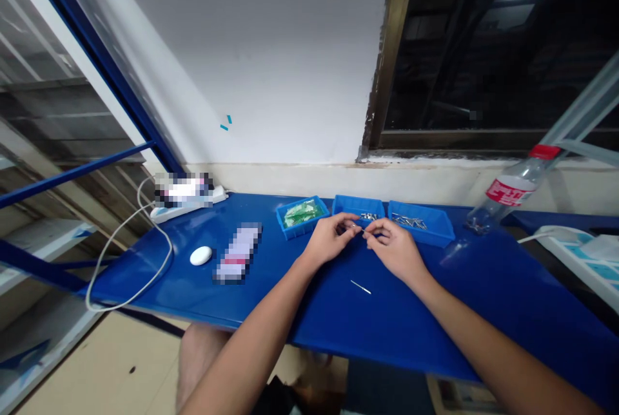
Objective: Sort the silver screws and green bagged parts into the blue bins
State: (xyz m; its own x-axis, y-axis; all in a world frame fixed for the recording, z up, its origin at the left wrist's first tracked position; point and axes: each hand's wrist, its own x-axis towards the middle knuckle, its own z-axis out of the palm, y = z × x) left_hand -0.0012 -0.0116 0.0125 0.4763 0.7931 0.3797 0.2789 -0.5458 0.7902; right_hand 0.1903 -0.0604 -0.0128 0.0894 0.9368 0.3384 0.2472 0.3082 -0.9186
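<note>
My left hand and my right hand meet just in front of the blue bins, fingertips nearly touching. Both are closed in a pinch around something small with a faint shine, too tiny to name. Behind the left fingers, the middle blue bin holds small shiny metal pieces. The right blue bin, behind my right hand, has several thin metal rods in it. Closer to me, one slim metal rod lies alone on the blue table.
A third blue bin contains green-and-white packets. To the left are a blurred-out phone-shaped object, a white oval object and a looping white cable. A tilted plastic bottle and a power strip are at right.
</note>
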